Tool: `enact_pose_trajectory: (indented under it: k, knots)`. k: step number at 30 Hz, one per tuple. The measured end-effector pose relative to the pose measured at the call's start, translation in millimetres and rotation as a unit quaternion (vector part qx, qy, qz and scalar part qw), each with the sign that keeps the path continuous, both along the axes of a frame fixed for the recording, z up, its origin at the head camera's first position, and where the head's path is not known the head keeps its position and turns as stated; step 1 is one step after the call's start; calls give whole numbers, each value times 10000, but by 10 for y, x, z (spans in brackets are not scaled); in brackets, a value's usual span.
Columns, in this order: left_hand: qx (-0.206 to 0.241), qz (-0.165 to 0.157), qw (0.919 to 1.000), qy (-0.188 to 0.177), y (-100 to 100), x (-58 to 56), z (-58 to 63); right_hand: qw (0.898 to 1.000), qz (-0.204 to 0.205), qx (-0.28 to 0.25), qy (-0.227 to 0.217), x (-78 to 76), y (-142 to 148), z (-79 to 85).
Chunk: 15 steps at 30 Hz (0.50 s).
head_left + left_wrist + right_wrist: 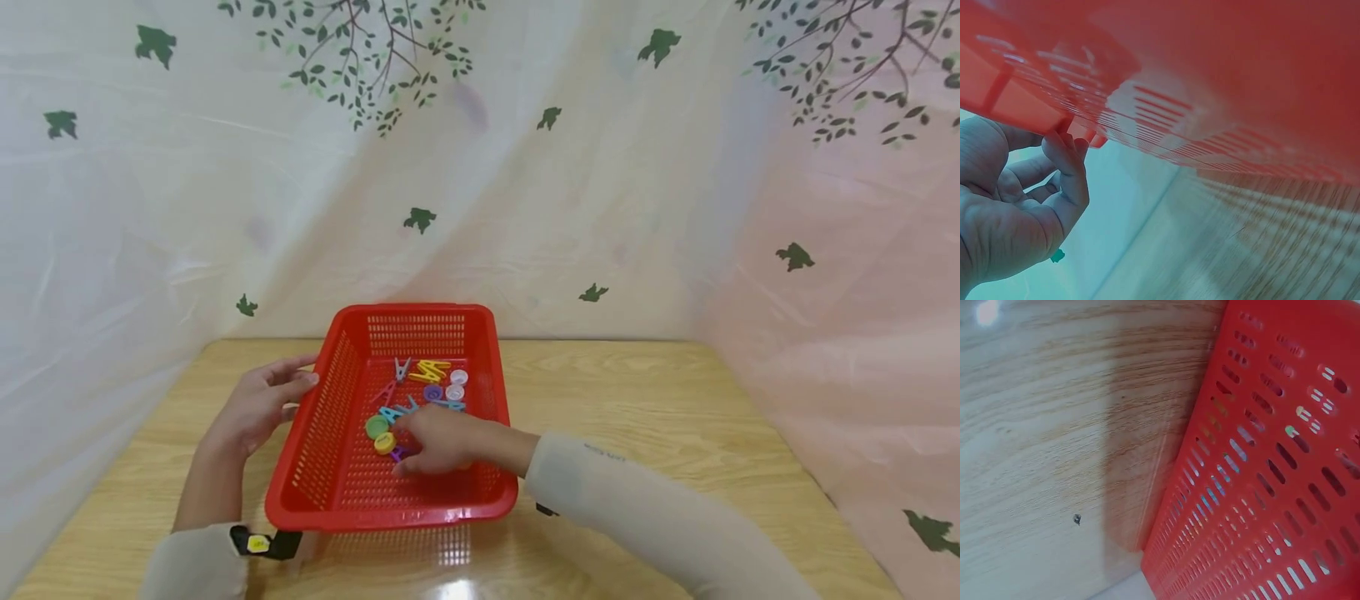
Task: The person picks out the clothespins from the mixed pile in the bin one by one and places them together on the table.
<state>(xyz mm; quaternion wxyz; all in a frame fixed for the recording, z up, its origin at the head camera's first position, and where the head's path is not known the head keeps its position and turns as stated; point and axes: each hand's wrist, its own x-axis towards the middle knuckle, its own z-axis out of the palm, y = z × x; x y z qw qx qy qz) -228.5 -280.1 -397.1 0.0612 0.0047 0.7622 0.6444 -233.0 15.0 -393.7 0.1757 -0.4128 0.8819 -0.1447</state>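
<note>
A red plastic basket (324, 518) with slotted walls is tilted, its near end raised above the table. My left hand (258, 407) grips the left rim; in the left wrist view, the thumb and fingers (1065, 164) pinch the basket edge. Inside the basket, my right hand (442, 440) reaches down with thumb and forefinger spread apart. Close to its fingertips lie a yellow cap (385, 443), a green cap (377, 427), a purple clothespin (398, 454) and blue clothespins (390, 414). The basket wall (1254, 469) fills much of the right wrist view, which does not show the hand.
Farther up the basket lie yellow clothespins (431, 370), a grey clothespin (402, 369), a red clothespin (384, 392), a purple cap (432, 393) and clear caps (459, 377). A wooden table (630, 400) is underneath. Behind it hangs a leaf-patterned sheet (510, 208).
</note>
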Motion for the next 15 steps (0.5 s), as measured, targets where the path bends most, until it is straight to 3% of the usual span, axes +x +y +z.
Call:
enact_pose_trajectory:
  k: [6,15]
  knots:
    - [-40,-6,10000,-2,5,6,15,10000,31,66,47,-21,-34,-54]
    - [-31,-20,10000,-62,19,-9,30,9977,-570,200,-303,-38,-92,-81]
